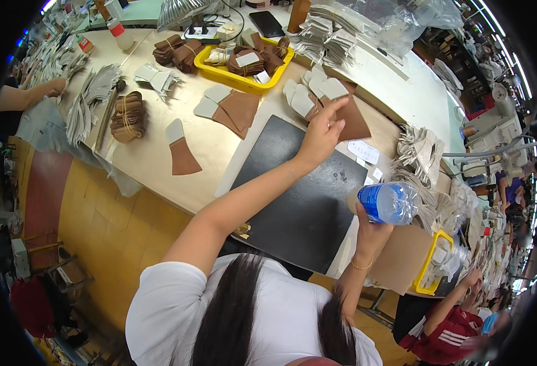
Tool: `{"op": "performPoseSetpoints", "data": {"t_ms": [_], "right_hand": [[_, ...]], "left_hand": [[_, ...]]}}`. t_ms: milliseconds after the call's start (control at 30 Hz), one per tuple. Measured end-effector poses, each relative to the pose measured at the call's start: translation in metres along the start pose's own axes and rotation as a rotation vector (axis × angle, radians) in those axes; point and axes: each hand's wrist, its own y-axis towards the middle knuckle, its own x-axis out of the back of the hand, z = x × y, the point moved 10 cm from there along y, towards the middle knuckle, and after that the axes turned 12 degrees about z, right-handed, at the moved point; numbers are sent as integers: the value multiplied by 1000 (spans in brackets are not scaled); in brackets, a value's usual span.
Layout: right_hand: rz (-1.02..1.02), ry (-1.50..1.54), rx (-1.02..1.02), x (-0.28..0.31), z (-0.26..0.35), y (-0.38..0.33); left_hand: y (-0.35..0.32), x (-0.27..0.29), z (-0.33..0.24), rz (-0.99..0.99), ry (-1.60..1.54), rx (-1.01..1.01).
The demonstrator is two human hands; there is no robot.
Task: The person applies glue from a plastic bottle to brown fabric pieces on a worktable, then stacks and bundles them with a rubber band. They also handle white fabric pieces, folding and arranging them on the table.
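Note:
My right hand (371,230) is wrapped around a clear plastic bottle (396,203) with a blue label, tilted on its side above the right edge of a black board (299,195). Over the far edge of that board my left hand (324,133) reaches out, index finger stretched and the others loosely bent, with nothing seen in it. Its fingertips are at a fan of brown leather pieces (357,119) with pale grey ends; whether they touch cannot be made out. More such pieces (235,110) lie fanned to the left, and a single piece (185,157) lies nearer.
A yellow basket (241,83) with brown bundles stands at the back. Tied brown bundles (128,117) and stacks of pale pieces (92,100) lie left, where another person's arm (34,94) reaches in. A second yellow basket (430,268) and a person in red (448,329) are at right.

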Motion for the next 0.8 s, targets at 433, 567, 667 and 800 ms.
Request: {"op": "performPoseSetpoints", "data": {"t_ms": [433,567,667,800], "right_hand": [[-1,26,-122,9,-33,-11],[69,159,-137,-9,-39,-7],[119,343,-53,-30,-23,2],[168,471,-52,-50,-3,8]], "left_hand": [[-97,27,52,484,-52,706],[-139,219,-27,-309,936,481],[-187,300,-51,-569,1445,789],[-207,334,-40,-606,1317,942]]}}
